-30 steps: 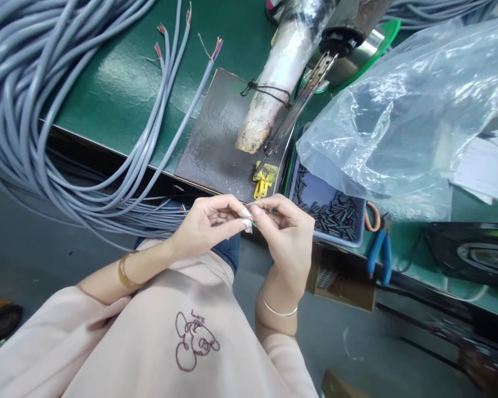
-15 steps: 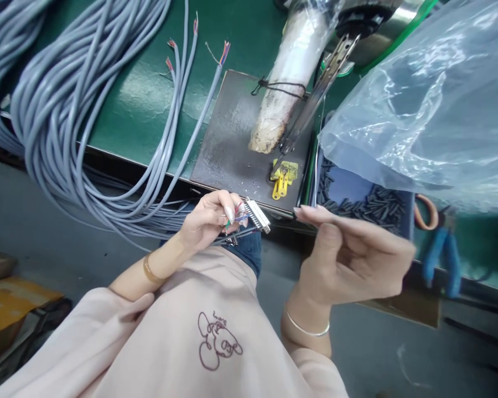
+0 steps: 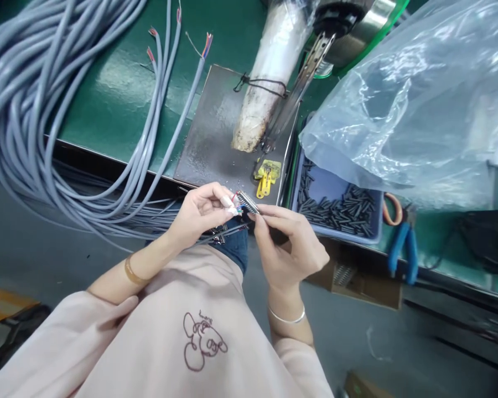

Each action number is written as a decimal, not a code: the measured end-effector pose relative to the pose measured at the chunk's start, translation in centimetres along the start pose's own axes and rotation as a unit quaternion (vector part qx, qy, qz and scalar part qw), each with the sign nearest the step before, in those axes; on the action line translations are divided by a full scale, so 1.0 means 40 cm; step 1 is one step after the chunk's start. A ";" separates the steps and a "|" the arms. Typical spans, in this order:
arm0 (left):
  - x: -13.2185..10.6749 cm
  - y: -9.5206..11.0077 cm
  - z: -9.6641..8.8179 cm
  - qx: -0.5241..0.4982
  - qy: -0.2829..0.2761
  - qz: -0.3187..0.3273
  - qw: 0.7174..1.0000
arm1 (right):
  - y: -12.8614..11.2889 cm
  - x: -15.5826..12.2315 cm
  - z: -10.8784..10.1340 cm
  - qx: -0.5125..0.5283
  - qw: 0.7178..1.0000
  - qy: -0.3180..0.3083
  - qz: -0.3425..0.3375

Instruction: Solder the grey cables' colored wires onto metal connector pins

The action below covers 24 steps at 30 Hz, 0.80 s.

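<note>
My left hand (image 3: 209,210) pinches thin coloured wires (image 3: 239,209) beside a multi-pin D-sub connector (image 3: 247,202). The wires run to the connector's pin side; their exact joints are too small to make out. At the connector's right end, the thumb and fingertips of my right hand (image 3: 288,240) close on it. A small dark bit shows by the right thumb tip, its kind unclear. Below the connector, a grey cable (image 3: 207,239) passes over my lap, near more metal connector parts (image 3: 221,235).
Thick coils of grey cable (image 3: 29,83) hang over the green table (image 3: 108,66) at left. On a dark plate (image 3: 216,121) lie yellow clips (image 3: 266,179) under a soldering iron (image 3: 288,105). To the right are a blue tray (image 3: 327,185) of black tubes, a plastic bag (image 3: 398,121) and blue-handled pliers (image 3: 403,246).
My right hand has come in from the right, by the tray, to the connector. My left hand still holds the wires, and the connector has tilted slightly. The whole view has shifted.
</note>
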<state>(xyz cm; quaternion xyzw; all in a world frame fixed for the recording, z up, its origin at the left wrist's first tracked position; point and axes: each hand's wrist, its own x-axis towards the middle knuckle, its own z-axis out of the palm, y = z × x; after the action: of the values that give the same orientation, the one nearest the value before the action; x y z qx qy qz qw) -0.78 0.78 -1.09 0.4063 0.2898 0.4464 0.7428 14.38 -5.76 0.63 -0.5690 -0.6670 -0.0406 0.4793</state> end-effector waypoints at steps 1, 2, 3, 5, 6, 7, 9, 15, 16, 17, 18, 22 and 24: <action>0.001 -0.001 0.005 0.013 0.013 -0.005 1.000 | 0.002 0.001 0.004 0.003 1.000 -0.002 0.013; 0.002 -0.003 0.010 0.025 0.027 -0.011 0.999 | 0.005 0.003 0.009 0.005 1.000 -0.004 0.021; 0.003 -0.004 0.016 0.036 0.041 -0.014 0.998 | 0.008 0.004 0.014 0.006 1.000 -0.005 0.025; 0.007 -0.004 0.027 0.055 0.068 -0.011 0.996 | 0.016 0.007 0.025 0.007 1.000 -0.001 0.025; 0.010 -0.003 0.033 0.061 0.078 -0.001 0.995 | 0.019 0.009 0.030 0.009 1.000 0.001 0.023; 0.014 -0.002 0.038 0.067 0.084 0.012 0.994 | 0.022 0.012 0.035 0.010 1.000 0.002 0.020; 0.024 0.003 0.046 0.077 0.093 0.043 0.992 | 0.026 0.019 0.041 0.010 1.000 0.003 0.012; 0.049 0.018 0.063 0.112 0.121 0.092 0.982 | 0.029 0.045 0.046 -0.003 1.000 0.008 0.003; 0.051 0.020 0.064 0.119 0.123 0.093 0.981 | 0.030 0.047 0.047 -0.004 1.000 0.009 0.002; 0.053 0.022 0.066 0.125 0.124 0.096 0.980 | 0.031 0.049 0.048 -0.004 1.000 0.010 0.000; 0.055 0.023 0.066 0.131 0.124 0.100 0.979 | 0.032 0.050 0.049 -0.003 1.000 0.011 -0.001; 0.064 0.023 0.067 0.153 0.133 0.130 0.971 | 0.037 0.054 0.053 -0.004 1.000 0.016 -0.007; 0.067 0.022 0.067 0.163 0.137 0.144 0.967 | 0.039 0.058 0.053 -0.009 1.000 0.018 -0.013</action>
<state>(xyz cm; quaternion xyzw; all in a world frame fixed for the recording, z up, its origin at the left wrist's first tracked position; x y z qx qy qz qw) 2.13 2.52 0.82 0.4941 0.3958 0.5466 0.5482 14.60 -2.29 0.32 -0.5635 -0.6651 -0.0630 0.4859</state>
